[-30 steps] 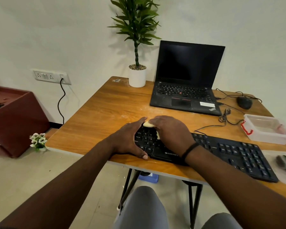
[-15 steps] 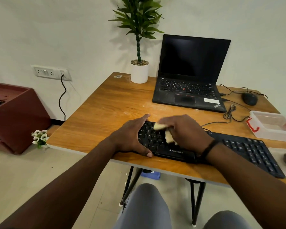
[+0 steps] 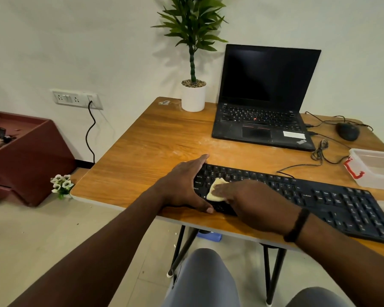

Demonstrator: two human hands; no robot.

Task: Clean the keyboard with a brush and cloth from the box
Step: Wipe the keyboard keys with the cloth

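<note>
The black keyboard (image 3: 308, 196) lies on the wooden bench (image 3: 153, 151) near its front edge. The left hand (image 3: 184, 185) clasps its left end (fingers straight, thumb in front). The right hand (image 3: 253, 202) presses the yellow cloth (image 3: 216, 189) flat onto the left keys.

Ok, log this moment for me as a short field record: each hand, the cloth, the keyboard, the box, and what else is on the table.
left hand: fingers straight, bracing the left end of the keyboard
right hand: presses the cloth onto the keys
cloth: pale yellow, on the keyboard's left section
keyboard: black, wired, along the table's near edge
box: clear plastic, red latch, lid off, right of the keyboard
brush: not visible
table: wooden
other: open laptop, mouse, potted plant
</note>
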